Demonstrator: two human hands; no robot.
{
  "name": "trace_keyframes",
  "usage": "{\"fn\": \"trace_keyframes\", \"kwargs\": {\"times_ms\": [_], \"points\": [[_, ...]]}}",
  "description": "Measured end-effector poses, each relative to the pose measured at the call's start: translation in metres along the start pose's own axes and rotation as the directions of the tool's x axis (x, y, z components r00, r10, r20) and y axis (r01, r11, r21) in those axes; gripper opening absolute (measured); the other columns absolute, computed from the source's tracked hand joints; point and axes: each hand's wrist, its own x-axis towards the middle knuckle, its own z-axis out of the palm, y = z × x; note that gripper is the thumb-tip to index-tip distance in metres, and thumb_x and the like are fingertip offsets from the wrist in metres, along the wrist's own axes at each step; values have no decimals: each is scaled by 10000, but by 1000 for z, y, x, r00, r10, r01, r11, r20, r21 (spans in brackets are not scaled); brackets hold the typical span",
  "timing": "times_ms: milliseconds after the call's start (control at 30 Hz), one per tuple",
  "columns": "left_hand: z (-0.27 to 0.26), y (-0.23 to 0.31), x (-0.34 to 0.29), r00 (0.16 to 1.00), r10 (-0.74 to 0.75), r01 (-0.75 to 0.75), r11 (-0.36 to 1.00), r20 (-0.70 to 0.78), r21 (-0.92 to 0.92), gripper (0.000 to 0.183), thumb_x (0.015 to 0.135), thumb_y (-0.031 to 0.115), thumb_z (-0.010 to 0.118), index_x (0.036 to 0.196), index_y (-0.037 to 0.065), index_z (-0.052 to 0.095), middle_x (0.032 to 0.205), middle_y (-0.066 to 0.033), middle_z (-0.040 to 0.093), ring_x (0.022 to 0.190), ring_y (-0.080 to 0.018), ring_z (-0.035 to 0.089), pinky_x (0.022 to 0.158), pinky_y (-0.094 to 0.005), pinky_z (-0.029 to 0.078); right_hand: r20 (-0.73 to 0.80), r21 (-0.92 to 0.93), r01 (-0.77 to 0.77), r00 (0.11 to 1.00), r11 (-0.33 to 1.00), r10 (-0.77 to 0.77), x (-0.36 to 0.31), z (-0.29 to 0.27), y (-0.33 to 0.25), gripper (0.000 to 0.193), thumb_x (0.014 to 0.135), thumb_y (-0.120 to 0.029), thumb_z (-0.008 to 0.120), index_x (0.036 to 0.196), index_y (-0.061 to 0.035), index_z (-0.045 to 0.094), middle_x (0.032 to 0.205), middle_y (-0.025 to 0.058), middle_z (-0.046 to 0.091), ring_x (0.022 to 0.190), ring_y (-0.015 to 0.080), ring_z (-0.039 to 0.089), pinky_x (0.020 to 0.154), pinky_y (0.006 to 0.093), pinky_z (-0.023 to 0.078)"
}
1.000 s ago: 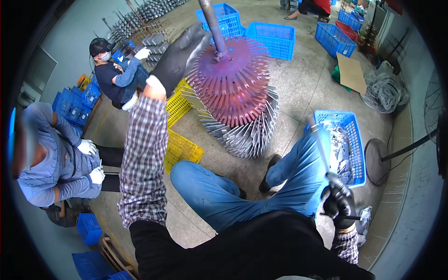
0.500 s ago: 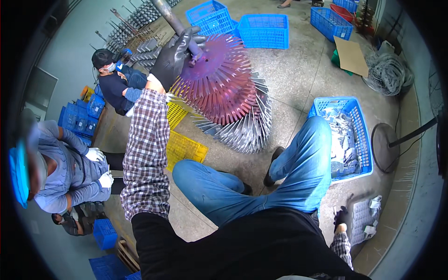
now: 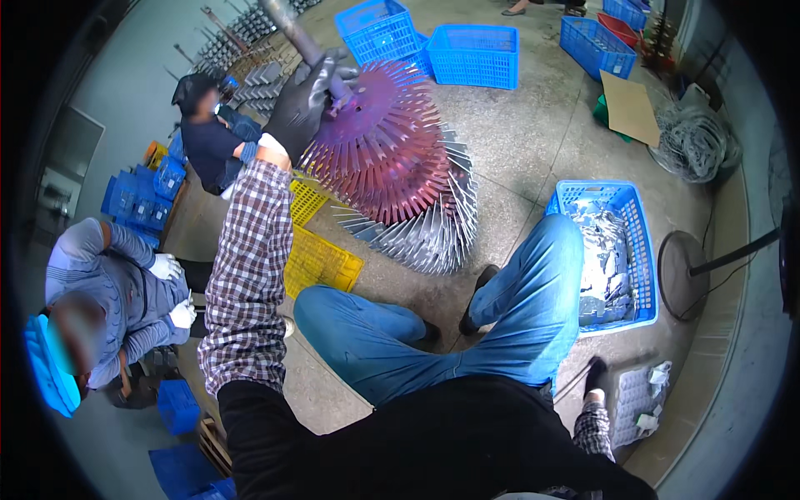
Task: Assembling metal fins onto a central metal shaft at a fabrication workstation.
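My left hand (image 3: 302,107), in a black glove, is closed round a metal rod (image 3: 290,32) at the top of a stack of toothed plates. The upper plates (image 3: 383,133) are purple-red, with narrow blades fanning out all round. Below them, silver plates (image 3: 429,237) spread in a similar fan near the floor in front of my knees. My right hand (image 3: 596,377), also black-gloved, hangs low at my right side beside a grey moulded tray (image 3: 635,402). It is small and blurred, and its fingers cannot be made out.
By my right knee stands a blue crate (image 3: 650,275) of flat metal pieces, with a round-based stand (image 3: 679,271) beyond it. Yellow crates (image 3: 321,262) lie left of the plates. Two co-workers (image 3: 125,283) (image 3: 208,137) sit at the left. Blue crates (image 3: 475,54) stand ahead.
The view has shifted slightly. My left hand keeps its grip on the rod. My right hand has moved a little forward relative to the grey tray. The co-workers at left have turned their heads.
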Motion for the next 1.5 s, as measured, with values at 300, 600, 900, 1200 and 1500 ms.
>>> {"fn": "trace_keyframes", "kwargs": {"times_ms": [300,600,900,1200,1500], "points": [[-12,-30,-6,992,22,-27,999,-123,-34,433,1124,378,522,1407,59,592,1130,-124,717,969,-180,714,648,-217,480,591,369,349,627,861,-507,45,28,-465,355,1034,-338,683,1078,1,775,869,58,742,682,103,604,636,236,502],[8,-23,-1,992,-14,6,998,-123,-65,417,1115,367,532,1392,63,601,1130,-102,714,916,-145,686,668,-214,475,912,187,143,342,972,-226,48,134,-575,447,1010,-493,668,958,-57,750,779,62,745,482,97,546,434,223,392],[4,-27,0,997,55,-56,998,-49,-1,462,1040,450,651,1197,16,632,1078,-86,745,780,-124,652,718,-280,540,930,15,49,365,999,-32,36,143,-594,379,1052,-396,595,920,-77,751,752,58,737,468,129,529,408,258,342],[-11,-7,3,988,33,-35,999,148,9,455,1069,441,604,1269,33,626,1076,-66,722,758,-103,601,714,-250,507,869,88,353,430,932,-245,81,178,-542,327,1049,-347,596,986,-61,741,803,79,750,505,156,571,428,272,383],[-16,-16,5,990,-46,39,998,132,59,451,1087,426,581,1271,15,620,1065,-67,696,745,-97,583,697,-241,488,914,97,-18,397,995,-82,54,127,-586,316,1038,-309,590,941,-57,753,767,78,734,520,151,595,460,260,450]]}}
